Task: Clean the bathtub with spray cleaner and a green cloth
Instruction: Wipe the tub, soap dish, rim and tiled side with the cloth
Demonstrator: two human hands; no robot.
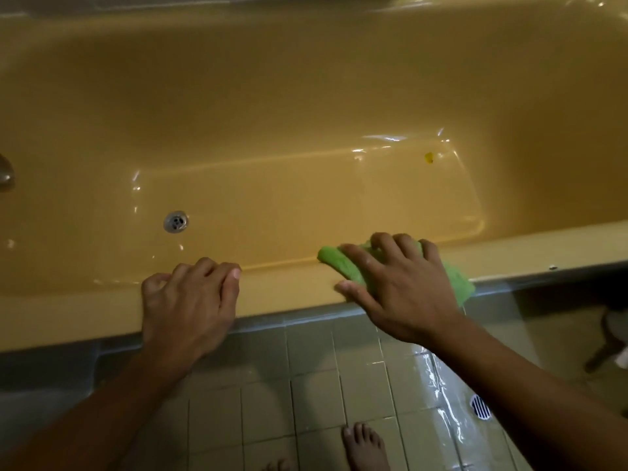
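Note:
The yellow bathtub [289,294] fills the upper view, and its near rim runs across the middle. A green cloth [334,265] lies on that rim. My right hand [401,283] presses down on it, with bent fingers gripping the cloth at the rim's inner edge and the thumb spread on the rim. My left hand [187,304] rests on the rim further left, its fingers loosely bent and holding nothing. No spray cleaner is in view.
A metal drain [175,222] sits in the tub floor at the left, and a small yellow spot [429,158] at the right. A tap [5,171] shows at the left edge. Below lie wet tiles, a floor drain [480,406] and my bare foot [365,447].

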